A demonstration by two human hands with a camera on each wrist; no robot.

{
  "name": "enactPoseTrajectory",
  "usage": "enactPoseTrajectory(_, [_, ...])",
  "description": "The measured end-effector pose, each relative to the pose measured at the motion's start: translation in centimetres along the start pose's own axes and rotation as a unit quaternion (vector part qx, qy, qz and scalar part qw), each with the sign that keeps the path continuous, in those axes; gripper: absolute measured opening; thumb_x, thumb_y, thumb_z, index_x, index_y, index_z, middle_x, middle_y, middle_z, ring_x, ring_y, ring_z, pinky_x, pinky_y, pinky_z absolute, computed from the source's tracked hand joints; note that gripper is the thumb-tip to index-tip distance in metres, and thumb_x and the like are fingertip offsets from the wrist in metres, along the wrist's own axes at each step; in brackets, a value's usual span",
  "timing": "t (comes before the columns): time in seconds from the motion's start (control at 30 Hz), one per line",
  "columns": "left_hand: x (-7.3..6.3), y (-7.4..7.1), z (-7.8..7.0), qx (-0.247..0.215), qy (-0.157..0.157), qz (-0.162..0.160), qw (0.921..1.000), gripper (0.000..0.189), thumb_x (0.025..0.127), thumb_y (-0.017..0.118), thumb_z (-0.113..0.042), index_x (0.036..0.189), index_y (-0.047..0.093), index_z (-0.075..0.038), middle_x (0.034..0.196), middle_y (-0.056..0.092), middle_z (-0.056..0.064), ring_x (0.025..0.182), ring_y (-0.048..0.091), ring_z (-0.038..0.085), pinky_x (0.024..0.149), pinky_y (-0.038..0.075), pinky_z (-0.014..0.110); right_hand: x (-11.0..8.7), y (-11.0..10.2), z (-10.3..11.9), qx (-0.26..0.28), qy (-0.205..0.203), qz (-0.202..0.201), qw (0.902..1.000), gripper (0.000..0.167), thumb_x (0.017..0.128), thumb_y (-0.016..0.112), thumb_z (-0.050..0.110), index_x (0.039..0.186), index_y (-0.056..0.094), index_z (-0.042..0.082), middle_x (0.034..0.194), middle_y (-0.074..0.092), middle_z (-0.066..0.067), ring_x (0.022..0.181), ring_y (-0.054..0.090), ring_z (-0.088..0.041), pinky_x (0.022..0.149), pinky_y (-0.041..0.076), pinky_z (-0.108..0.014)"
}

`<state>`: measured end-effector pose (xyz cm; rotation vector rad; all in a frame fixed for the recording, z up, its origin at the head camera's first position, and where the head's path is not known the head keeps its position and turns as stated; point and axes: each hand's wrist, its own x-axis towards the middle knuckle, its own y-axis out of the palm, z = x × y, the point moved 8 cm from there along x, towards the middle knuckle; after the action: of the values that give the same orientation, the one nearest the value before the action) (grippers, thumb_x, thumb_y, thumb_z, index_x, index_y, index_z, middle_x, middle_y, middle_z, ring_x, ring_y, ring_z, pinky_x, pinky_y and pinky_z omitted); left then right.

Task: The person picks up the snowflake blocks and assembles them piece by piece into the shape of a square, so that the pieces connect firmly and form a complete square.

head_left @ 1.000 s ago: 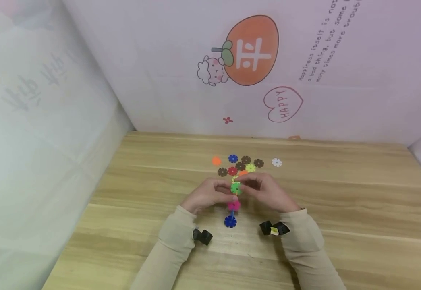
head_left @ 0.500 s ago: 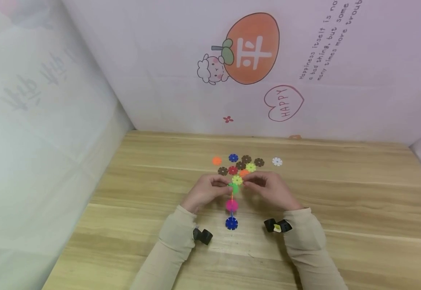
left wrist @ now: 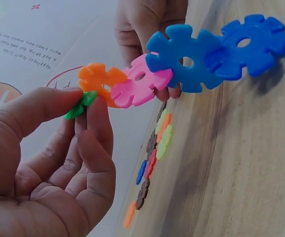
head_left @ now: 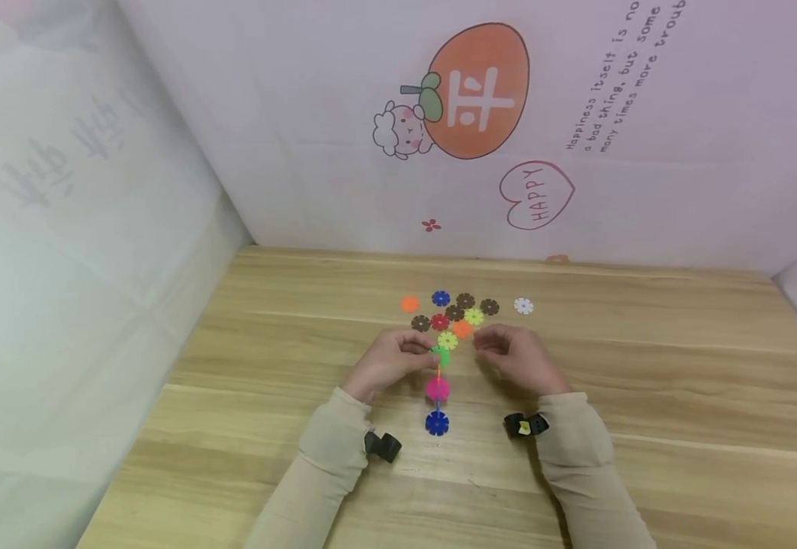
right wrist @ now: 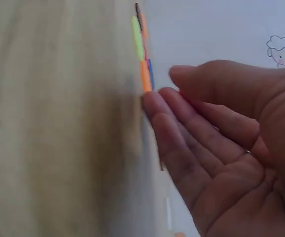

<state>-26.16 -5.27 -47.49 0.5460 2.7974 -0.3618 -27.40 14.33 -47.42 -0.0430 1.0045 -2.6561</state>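
Observation:
My left hand (head_left: 386, 364) pinches a green snowflake disc (left wrist: 78, 106) between thumb and fingers. That disc is the end of a chain of slotted plastic discs. In the left wrist view an orange disc (left wrist: 97, 75), a pink disc (left wrist: 125, 94), a light blue disc (left wrist: 177, 47) and a dark blue disc (left wrist: 266, 54) follow it, joined slot to slot. The head view has the chain stretching toward the person. To the right of the chain, my right hand (head_left: 518, 360) holds nothing; its thumb stands apart from the loosely bent fingers.
Loose discs lie beyond the hands: yellow (head_left: 448, 340), orange (head_left: 462, 329), red (head_left: 439, 322), blue (head_left: 441, 298) and several brown (head_left: 490, 306). A white disc (head_left: 524, 306) lies farther right. A printed cloth wall (head_left: 329, 191) rises behind the wooden table (head_left: 679, 396).
My right hand has drawn away to the right from the green disc and the chain. The left hand keeps its pinch, while the chain has turned slightly and looks straighter.

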Motion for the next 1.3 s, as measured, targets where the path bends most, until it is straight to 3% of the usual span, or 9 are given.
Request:
enactPoseTrajectory(0.37, [0.0,-0.2,0.2,-0.004,-0.005,-0.005,1.0,0.026,0.083,0.079,-0.019,0.106,0.071,-0.011,0.104,0.072,0.003,0.096,0.065,0.015,0.089,0.057,0.034,1.0,1.3,-0.8,0.069,0.015,-0.01,0.9975,0.039,0.09,0.071,0.013,0.126,0.062,0.004,0.126,0.066,-0.017,0.116,0.065,-0.032,0.1,0.052,-0.043])
enactPoseTrajectory(0.6, [0.1,-0.3,0.2,0.002,-0.008,-0.005,1.0,0.026,0.083,0.08,-0.022,0.106,0.071,-0.012,0.104,0.072,0.002,0.096,0.066,0.016,0.089,0.057,0.035,1.6,1.8,0.0,0.049,0.001,-0.02,0.9986,0.045,0.087,0.075,0.019,0.128,0.061,0.006,0.129,0.065,-0.014,0.118,0.063,-0.032,0.103,0.05,-0.047])
enactPoseTrajectory(0.77, [0.1,-0.2,0.1,0.006,-0.005,-0.004,1.0,0.025,0.083,0.08,-0.023,0.105,0.072,-0.013,0.105,0.072,0.002,0.097,0.066,0.016,0.089,0.057,0.035,2.0,2.4,0.8,0.04,-0.002,-0.02,0.999,0.048,0.085,0.076,0.016,0.129,0.061,0.006,0.13,0.065,-0.014,0.119,0.063,-0.033,0.103,0.049,-0.048])
enactPoseTrajectory(1.0, [0.2,-0.3,0.1,0.002,-0.002,-0.006,1.0,0.024,0.084,0.079,-0.023,0.104,0.072,-0.012,0.104,0.072,0.002,0.097,0.065,0.015,0.088,0.057,0.034,2.7,3.0,2.3,-0.026,-0.025,-0.035,0.9987,0.045,0.083,0.076,0.007,0.126,0.063,0.004,0.126,0.066,-0.015,0.119,0.061,-0.034,0.104,0.048,-0.051])
enactPoseTrajectory(1.3, [0.2,-0.4,0.0,-0.004,0.001,-0.007,1.0,0.025,0.085,0.078,-0.02,0.107,0.071,-0.011,0.104,0.072,0.003,0.096,0.066,0.015,0.087,0.057,0.033,3.0,3.6,2.9,-0.055,-0.03,-0.028,0.9976,0.042,0.081,0.075,-0.002,0.122,0.065,0.003,0.117,0.07,-0.014,0.104,0.066,-0.029,0.093,0.055,-0.045])
